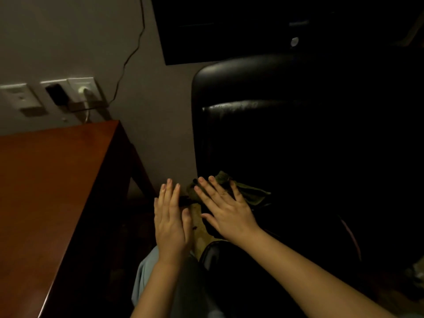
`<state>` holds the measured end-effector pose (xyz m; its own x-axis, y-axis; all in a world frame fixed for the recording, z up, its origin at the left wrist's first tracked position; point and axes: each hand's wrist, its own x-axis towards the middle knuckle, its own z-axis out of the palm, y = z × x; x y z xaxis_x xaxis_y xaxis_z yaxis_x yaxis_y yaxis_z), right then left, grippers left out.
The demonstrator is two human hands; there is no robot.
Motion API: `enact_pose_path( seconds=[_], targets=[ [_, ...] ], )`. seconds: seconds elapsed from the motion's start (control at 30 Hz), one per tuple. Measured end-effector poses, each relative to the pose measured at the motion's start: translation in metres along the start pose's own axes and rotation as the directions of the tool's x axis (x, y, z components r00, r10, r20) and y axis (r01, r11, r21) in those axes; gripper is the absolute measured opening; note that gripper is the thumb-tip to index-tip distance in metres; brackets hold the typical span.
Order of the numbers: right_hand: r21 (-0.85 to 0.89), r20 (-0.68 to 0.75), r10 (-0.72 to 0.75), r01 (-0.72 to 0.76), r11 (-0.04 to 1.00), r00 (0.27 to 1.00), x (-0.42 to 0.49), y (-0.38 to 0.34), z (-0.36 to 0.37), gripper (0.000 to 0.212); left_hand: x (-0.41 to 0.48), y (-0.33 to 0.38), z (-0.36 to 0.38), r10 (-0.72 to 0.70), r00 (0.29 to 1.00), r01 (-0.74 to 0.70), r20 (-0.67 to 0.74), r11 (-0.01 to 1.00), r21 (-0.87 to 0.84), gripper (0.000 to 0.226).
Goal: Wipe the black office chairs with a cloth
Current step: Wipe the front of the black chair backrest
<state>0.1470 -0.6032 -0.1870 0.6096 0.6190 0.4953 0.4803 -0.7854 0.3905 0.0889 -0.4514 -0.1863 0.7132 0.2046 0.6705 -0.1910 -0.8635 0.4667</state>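
Observation:
A black leather office chair (pixel 263 125) fills the right half of the head view, its glossy backrest facing me and its seat in deep shadow. A crumpled olive-green cloth (pixel 250 191) lies on the seat's left side. My right hand (pixel 226 210) hovers flat, fingers spread, over the near edge of the cloth; whether it touches the cloth is unclear. Just left of the chair, beside its left arm, my left hand (pixel 171 221) is held flat with fingers together and holds nothing.
A reddish-brown wooden desk (pixel 50 184) stands at the left, its corner close to my left hand. Wall sockets with plugs (pixel 75 92) and a cable (pixel 128 58) are on the grey wall. A dark panel (pixel 218 31) hangs above the chair.

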Motion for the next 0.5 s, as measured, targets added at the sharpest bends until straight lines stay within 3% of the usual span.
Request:
enact_pose_path(
  seconds=[0.27, 0.5],
  targets=[
    [0.002, -0.136, -0.133, 0.135, 0.991, 0.982, -0.015, 0.014, -0.002, 0.067, -0.015, 0.016, -0.009, -0.058, 0.998, 0.058, -0.019, 0.998, 0.036, 0.051],
    [-0.04, -0.206, -0.09, 0.084, 0.996, 0.974, -0.082, 0.087, 0.008, 0.058, -0.01, 0.063, 0.014, 0.043, 0.999, -0.042, -0.017, 0.998, 0.049, 0.049]
  ],
)
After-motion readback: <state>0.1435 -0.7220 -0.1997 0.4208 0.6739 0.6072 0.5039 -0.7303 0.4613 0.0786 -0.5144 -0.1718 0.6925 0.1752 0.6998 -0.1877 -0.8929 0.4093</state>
